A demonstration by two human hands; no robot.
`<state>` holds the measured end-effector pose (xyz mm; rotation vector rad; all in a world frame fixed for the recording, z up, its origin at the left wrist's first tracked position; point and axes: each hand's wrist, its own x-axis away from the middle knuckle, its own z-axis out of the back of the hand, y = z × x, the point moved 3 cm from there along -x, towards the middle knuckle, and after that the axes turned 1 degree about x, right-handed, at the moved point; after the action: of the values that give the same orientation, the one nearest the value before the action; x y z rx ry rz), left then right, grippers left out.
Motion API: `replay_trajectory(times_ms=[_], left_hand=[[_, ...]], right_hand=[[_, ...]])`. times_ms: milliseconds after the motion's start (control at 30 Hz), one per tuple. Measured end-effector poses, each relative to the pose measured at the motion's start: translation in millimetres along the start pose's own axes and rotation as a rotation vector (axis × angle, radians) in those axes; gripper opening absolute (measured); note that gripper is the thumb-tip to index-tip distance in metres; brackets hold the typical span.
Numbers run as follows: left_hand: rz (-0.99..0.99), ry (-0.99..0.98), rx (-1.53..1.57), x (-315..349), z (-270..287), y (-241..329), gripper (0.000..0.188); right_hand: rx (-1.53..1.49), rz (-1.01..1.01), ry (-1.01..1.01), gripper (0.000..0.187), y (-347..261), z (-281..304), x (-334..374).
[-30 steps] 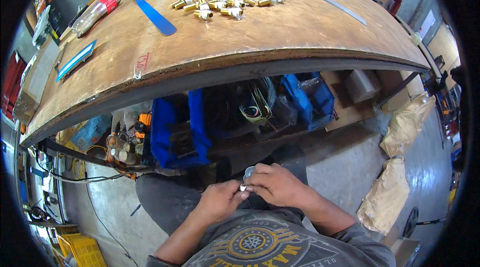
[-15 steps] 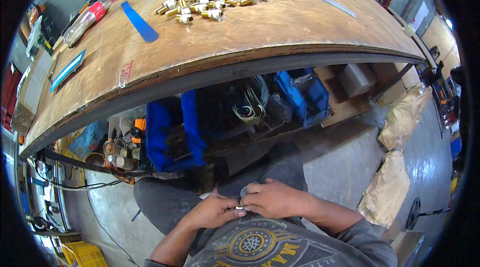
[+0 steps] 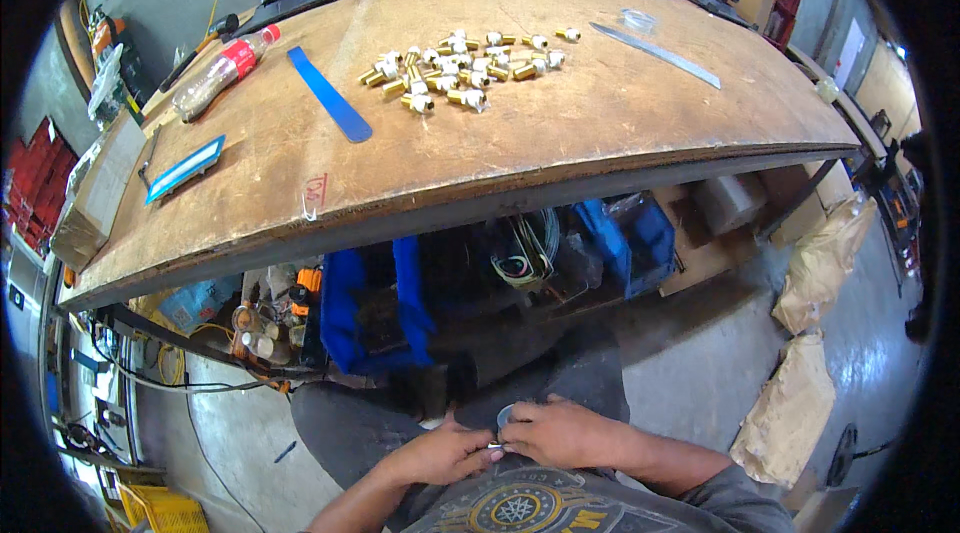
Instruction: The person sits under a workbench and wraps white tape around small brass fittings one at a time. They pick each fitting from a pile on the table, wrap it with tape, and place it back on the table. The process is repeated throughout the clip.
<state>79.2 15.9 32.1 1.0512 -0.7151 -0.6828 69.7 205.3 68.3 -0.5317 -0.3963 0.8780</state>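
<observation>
Close together in my lap, both hands are closed with fingertips meeting. My left hand (image 3: 445,455) pinches a small pale, shiny piece (image 3: 495,447), mostly hidden between thumb and fingers. Curled against it, my right hand (image 3: 560,435) has a round translucent spool-like thing (image 3: 505,415) at its fingers; part of it is covered. Whether the two things touch cannot be made out. Above on the wooden workbench (image 3: 450,158) lies a loose group of brass fittings (image 3: 470,78) with white wrapped around parts of them.
A blue strip (image 3: 328,95), a metal strip (image 3: 655,55), a clear ring (image 3: 638,21) and a red-capped bottle (image 3: 225,78) lie on the bench. Blue bins (image 3: 350,308) sit on the shelf below its front edge. Brown paper packages (image 3: 790,408) lie on the floor at right.
The view has tilted up and shifted, so the bench and my hands appear lower and further right. Both hands stay together in my lap; their grip looks nearly the same.
</observation>
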Motion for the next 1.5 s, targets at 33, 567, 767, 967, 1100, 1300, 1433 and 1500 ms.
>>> replay_trajectory(times_ms=[33, 567, 767, 967, 1100, 1300, 1433, 1500], left_hand=[[-0.04, 0.025, -0.091, -0.9, -0.4, 1.0, 0.025], [-0.134, 0.266, 0.214, 64.7, 37.1, 42.3, 0.038], [-0.169, 0.62, -0.414, 87.1, 121.7, 151.4, 0.039], [-0.243, 0.733, -0.989, 13.8, 186.2, 271.9, 0.019], [-0.314, 0.625, -1.23, -26.3, 212.3, 280.1, 0.019], [-0.371, 0.618, -1.006, -41.2, 216.4, 266.0, 0.025], [-0.404, 0.709, -0.715, -36.6, 208.3, 257.9, 0.033], [-0.401, 0.735, -0.612, -31.1, 200.5, 259.6, 0.037]], right_hand=[[0.008, -0.006, -0.002, 0.021, -0.9, 2.2, -0.3], [-0.371, 0.06, 0.138, 0.018, 9.1, 75.8, 34.7], [-0.217, 0.012, 0.378, 0.02, 31.6, 65.1, 10.4], [-0.3, 0.047, 0.136, 0.025, 12.4, -13.5, -23.7], [-0.334, -0.004, 0.041, 0.029, 9.1, -35.1, -20.4], [-0.349, -0.069, 0.064, 0.032, 47.8, -58.7, 1.7], [-0.348, -0.116, 0.056, 0.032, 45.8, -52.7, 8.1], [-0.352, -0.126, 0.086, 0.032, 45.8, -47.4, 6.4]])
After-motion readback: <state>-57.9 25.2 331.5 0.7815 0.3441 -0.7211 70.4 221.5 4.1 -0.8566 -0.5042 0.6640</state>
